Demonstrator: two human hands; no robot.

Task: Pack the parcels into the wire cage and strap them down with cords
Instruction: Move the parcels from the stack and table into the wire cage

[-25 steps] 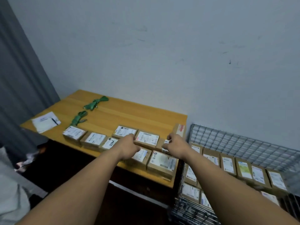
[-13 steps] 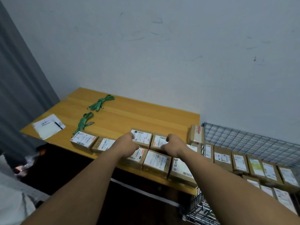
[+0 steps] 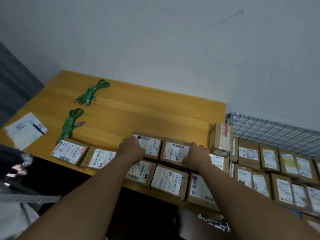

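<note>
Both grips have closed onto the back row since a second ago. The right one has come leftward, away from the upright parcel.

- Well left of the left grip (image 3: 133,149): two bundled green woven cords (image 3: 70,124), lying unused on the yellow wooden bench (image 3: 147,115).
- Left grip: fingers curled round the left edge of the brown cardboard parcel marked 4-2 (image 3: 152,146).
- Touching it on the right: brown cardboard parcel with a barcode label (image 3: 174,150). The right grip (image 3: 197,155) is curled over its right edge, so the pair sits between the two grips.
- Just right of the right grip: brown parcel stood on end (image 3: 220,137).
- Beyond it: silver wire cage (image 3: 270,129), its floor already lined with rows of parcels.

Judgement: the step looks like lifting the pair as one block.
- Squeeze inward evenly so the seam between them doesn't buckle.
- Lift straight up to clear the front-row parcels (image 3: 168,181) under the wrists.
- Carry rightward over the upright parcel, not into it.
- Set both down flat.
- The right forearm hides part of the cage, so I cannot pick the free gap from here.
</note>
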